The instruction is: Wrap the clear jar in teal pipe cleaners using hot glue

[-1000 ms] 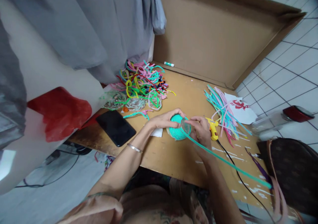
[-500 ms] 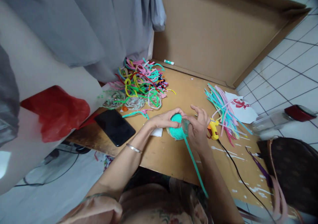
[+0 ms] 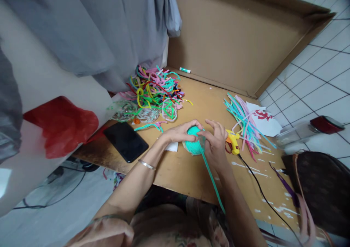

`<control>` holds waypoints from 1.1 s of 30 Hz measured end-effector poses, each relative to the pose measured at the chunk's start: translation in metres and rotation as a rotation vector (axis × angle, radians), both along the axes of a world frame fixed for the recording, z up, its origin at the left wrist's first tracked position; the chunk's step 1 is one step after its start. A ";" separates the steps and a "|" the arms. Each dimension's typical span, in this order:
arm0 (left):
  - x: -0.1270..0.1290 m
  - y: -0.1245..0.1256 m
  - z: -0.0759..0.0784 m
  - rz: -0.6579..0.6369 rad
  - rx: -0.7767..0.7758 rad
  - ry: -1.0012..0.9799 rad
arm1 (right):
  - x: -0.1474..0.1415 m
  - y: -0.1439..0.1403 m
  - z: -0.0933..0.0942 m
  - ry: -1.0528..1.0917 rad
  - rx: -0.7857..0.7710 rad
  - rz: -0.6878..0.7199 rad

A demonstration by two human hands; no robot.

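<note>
My left hand [image 3: 181, 131] is closed around a round, partly see-through piece [image 3: 191, 147] covered in coiled turquoise pipe cleaner. Its thumb lies across the coil. My right hand [image 3: 216, 145] pinches the right side of this piece, with the index finger pressed on the coil and the other fingers raised. From the coil a loose turquoise pipe cleaner [image 3: 212, 177] trails down past the right forearm. The far underside of the piece is hidden. Just right of the right hand lies a yellow glue gun [image 3: 234, 143] with a black cord.
Pipe cleaners [image 3: 242, 121] lie fanned beside a white paper with a red cut-out [image 3: 264, 114]. At the back left, a colourful heap [image 3: 155, 86] sits behind a black phone [image 3: 125, 142]. A glue stick [image 3: 185, 70], cardboard wall [image 3: 218, 39], clear bottle [image 3: 296, 135] and brown bag [image 3: 314, 188] surround the workspace.
My right index finger has moved left onto the turquoise coil. The trailing end has shifted slightly left and up, and the left hand keeps its hold. The whole view has shifted slightly.
</note>
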State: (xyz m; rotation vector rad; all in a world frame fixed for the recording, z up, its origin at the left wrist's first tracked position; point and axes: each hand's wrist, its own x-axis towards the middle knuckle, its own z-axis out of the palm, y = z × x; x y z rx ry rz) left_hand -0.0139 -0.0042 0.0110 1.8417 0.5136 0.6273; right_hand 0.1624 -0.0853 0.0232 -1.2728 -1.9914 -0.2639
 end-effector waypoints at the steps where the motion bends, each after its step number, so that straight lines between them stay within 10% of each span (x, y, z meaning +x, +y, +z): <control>1: 0.000 0.000 0.001 0.002 -0.001 0.003 | 0.000 0.001 -0.001 0.015 0.003 -0.012; 33: 0.000 -0.002 0.003 0.012 -0.004 0.040 | -0.001 0.002 -0.013 0.119 0.018 -0.023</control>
